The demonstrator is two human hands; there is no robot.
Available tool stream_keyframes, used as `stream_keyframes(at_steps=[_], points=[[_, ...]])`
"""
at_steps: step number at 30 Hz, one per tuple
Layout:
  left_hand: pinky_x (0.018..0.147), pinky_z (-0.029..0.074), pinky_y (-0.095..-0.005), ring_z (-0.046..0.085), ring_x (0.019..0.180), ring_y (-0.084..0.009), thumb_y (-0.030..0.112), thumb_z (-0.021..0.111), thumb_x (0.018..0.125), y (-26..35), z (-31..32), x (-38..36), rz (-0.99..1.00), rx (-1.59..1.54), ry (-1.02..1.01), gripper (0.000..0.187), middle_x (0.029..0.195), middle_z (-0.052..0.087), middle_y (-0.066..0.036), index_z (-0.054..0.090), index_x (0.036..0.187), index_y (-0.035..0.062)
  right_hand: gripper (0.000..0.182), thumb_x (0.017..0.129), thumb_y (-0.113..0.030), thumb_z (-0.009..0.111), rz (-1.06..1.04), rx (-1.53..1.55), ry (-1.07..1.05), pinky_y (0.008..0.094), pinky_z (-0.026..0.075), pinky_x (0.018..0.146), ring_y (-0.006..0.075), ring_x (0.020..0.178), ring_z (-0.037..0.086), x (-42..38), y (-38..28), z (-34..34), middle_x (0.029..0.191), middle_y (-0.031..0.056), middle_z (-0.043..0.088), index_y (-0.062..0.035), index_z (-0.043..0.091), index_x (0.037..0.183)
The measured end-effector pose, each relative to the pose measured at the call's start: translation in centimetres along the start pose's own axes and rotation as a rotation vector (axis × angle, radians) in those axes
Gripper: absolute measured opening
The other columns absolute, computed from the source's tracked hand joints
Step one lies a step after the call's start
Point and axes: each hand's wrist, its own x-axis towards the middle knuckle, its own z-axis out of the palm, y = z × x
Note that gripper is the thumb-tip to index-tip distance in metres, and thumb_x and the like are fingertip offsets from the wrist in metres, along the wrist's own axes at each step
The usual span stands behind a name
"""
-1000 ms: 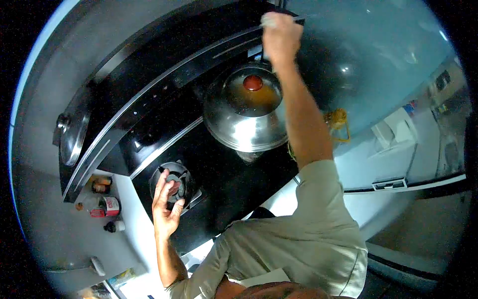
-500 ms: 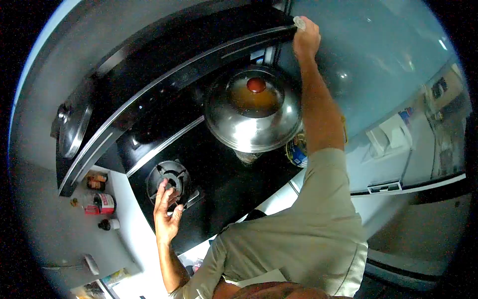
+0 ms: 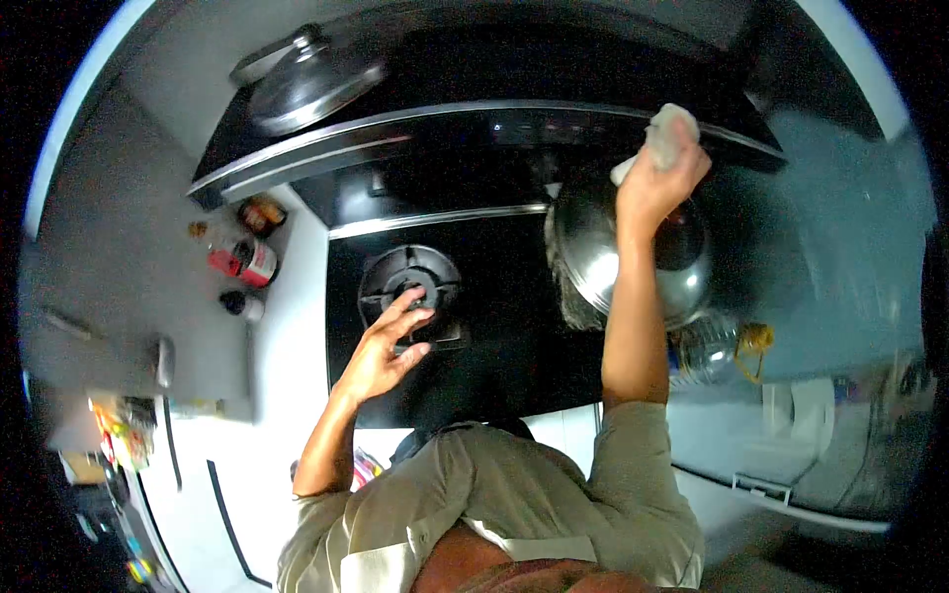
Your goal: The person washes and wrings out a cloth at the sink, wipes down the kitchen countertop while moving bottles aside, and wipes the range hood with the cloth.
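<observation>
The pale cloth [image 3: 667, 133] is bunched into a wad in the right hand [image 3: 652, 183], fingers curled tight round it, and it sits pressed against the lower edge of the black range hood [image 3: 474, 124], toward the hood's right end. The wad's longer side runs up and to the right, its free end poking out above the knuckles toward the hood's edge; a small tail of cloth sticks out on the thumb side too. The right forearm rises almost straight up from the sleeve, crossing in front of a big domed steel lid [image 3: 593, 257] that covers the pan on the right burner.

The left hand [image 3: 386, 351] holds nothing. Its fingers are spread and slightly bent, fingertips resting at the near rim of the left burner [image 3: 407, 287] on the black glass hob [image 3: 494, 346].

Atop the hood, toward the left, lies a second steel lid [image 3: 311, 84] with a knob. On the white counter left of the hob stand a few small jars and bottles [image 3: 242, 257]. A clear plastic bottle [image 3: 707, 351] with a yellow handle lies right of the hob, just beside the raised arm.
</observation>
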Motion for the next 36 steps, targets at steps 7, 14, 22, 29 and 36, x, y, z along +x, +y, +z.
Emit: stream_keyframes(at_steps=[7,14,22,29,36], points=[[0.102,0.046,-0.0393,0.041,0.134,-0.0351,0.009,0.069,0.084,0.0,-0.1,-2.1,-0.028,-0.018,0.087,0.048,0.149,0.037,-0.017,0.054,0.13,0.0058,0.035,0.076,0.006,0.07,-0.137,0.248,-0.193,0.0399,0.046,0.088,0.0313,0.098,0.055,-9.2,-11.1,5.2,0.106,0.0148,0.051,-0.0032,0.062,0.109],[0.1,0.047,-0.0409,0.047,0.13,-0.0337,0.01,0.068,0.085,-1.4,-1.2,-6.6,-0.134,0.0,0.202,0.046,0.15,0.036,-0.015,0.054,0.128,0.0049,0.029,0.076,-0.002,0.07,-0.222,0.256,-0.259,0.0425,0.041,0.084,0.0324,0.095,0.051,-12.9,-18.4,8.0,0.102,0.0142,0.05,-0.0102,0.066,0.104],[0.095,0.051,-0.0395,0.054,0.122,-0.0326,0.006,0.067,0.085,-3.9,-2.9,-10.9,-0.183,-0.01,0.333,0.043,0.147,0.04,-0.016,0.056,0.127,0.0027,0.027,0.085,-0.006,0.063,-0.18,0.278,-0.404,0.0425,0.047,0.077,0.0328,0.1,0.05,-16.9,-26.6,12.2,0.109,0.0127,0.046,-0.0159,0.065,0.11],[0.093,0.051,-0.0406,0.06,0.113,-0.0313,0.008,0.067,0.085,-5.2,-4.3,-12.7,-0.243,-0.033,0.399,0.043,0.144,0.045,-0.015,0.056,0.126,0.004,0.02,0.086,-0.007,0.06,-0.294,0.565,-0.676,0.0448,0.048,0.082,0.0341,0.104,0.051,-19.1,-33.1,16.2,0.112,0.0141,0.053,-0.0099,0.066,0.105],[0.095,0.052,-0.0386,0.06,0.115,-0.03,0.005,0.066,0.086,-5.4,-4.0,-10.1,-0.263,-0.117,0.386,0.043,0.144,0.045,-0.015,0.056,0.128,0.0041,0.017,0.078,-0.018,0.067,-0.723,0.396,-0.375,0.0341,0.045,0.072,0.0211,0.1,0.052,-13.6,-26.7,15.6,0.104,0.0014,0.056,-0.0146,0.069,0.095]])
